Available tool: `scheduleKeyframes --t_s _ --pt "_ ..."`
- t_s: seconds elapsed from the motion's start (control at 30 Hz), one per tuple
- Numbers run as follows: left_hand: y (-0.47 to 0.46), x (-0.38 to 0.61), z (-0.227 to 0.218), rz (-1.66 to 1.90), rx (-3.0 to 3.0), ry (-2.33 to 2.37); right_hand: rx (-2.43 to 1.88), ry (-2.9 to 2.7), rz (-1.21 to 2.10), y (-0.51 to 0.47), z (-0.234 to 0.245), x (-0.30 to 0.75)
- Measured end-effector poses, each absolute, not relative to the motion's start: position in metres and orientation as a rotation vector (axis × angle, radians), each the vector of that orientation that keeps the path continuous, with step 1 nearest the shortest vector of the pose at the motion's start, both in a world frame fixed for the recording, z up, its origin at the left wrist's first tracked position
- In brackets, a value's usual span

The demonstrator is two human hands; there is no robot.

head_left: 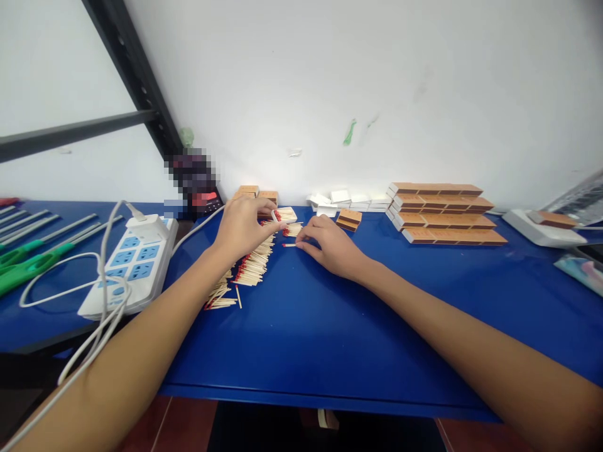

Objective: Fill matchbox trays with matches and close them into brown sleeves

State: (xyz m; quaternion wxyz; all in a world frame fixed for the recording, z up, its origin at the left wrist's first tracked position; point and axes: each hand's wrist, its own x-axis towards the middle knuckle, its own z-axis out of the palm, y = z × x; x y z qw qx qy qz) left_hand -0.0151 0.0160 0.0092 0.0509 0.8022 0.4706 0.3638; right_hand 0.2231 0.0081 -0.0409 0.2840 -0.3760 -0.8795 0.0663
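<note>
My left hand (244, 227) rests over a long pile of red-tipped matches (252, 265) on the blue table (306, 339), its fingers curled around a small white matchbox tray (284, 215) partly filled with matches. My right hand (330, 243) lies just right of it, fingertips pinched on a few matches (293, 231) beside the tray. One match (288, 245) lies loose by its thumb.
Stacked brown matchbox sleeves (443, 213) stand at the back right, white trays (351, 199) behind the hands. A white power strip (134, 263) with cables lies left, green-handled tools (28, 263) further left. A black shelf frame (136, 81) rises at the back left.
</note>
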Motion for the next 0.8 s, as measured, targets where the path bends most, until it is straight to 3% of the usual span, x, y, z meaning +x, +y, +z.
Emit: scheduleKeyframes --t_s 0.8 --pt "0.008 -0.001 -0.002 0.926 2.470 1.243 -1.036 -2.238 0.158 0.003 -0.030 0.234"
